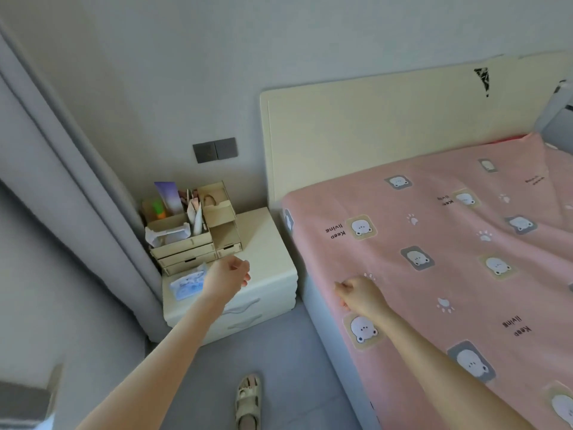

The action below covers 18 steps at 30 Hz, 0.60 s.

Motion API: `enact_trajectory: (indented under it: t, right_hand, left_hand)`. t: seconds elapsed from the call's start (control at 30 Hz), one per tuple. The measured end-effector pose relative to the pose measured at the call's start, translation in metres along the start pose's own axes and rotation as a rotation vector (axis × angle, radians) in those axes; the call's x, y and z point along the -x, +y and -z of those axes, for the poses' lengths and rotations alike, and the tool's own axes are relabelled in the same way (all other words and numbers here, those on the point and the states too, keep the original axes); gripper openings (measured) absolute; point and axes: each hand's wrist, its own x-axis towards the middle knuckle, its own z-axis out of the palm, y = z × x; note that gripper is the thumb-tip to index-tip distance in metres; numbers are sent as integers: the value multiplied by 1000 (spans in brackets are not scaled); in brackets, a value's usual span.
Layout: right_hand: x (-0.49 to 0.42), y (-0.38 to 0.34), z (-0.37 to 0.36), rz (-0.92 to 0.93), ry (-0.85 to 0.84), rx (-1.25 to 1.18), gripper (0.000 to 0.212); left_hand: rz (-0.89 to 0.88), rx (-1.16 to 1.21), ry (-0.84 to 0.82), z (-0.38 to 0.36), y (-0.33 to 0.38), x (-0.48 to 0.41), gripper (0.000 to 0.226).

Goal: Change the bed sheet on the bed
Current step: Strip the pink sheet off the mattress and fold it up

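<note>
Sheet position: the pink bed sheet (434,243) is lying across the bed (325,333), its near edge hanging over the pale side and its top end reaching the cream headboard (372,119). Right hand (361,294) is gripping the sheet at that side edge, fingers curled into the cloth. Left hand (229,276) is hovering above the front of the nightstand (269,243), fingers curled inward with nothing showing in them. Nightstand is standing just beside the bed corner, a narrow gap separating them. A wooden organiser (192,240) is occupying its rear, a tissue pack (186,283) its left front. Grey curtain (77,197) is closing off the left. Open floor (294,352) is running along the bed side, where a sandalled foot (248,398) is standing
</note>
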Motion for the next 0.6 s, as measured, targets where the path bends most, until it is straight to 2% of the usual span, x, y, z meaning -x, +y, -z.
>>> enact_trajectory:
  t: [0.17,0.3,0.33,0.47,0.6]
  right_hand:
    - [-106,-35,-10,-86,49,86,50]
    - [-181,-54,-14,-194,-16,97,34]
    - [-200,-57,-16,-212,-27,104,38]
    - [-277,-65,-25,-207,-90,192,54]
    - [-361,-57,-45,-165,-133,441,59]
  left_hand:
    - [95,-7,-108,-12,19,-140,15]
    - [208,20,-169,-44,24,-230,14]
    - [248,37,-182,-54,22,-250,16]
    - [377,85,-150,-97,15,-316,21]
    - [503,166,-63,-135,11,-376,27]
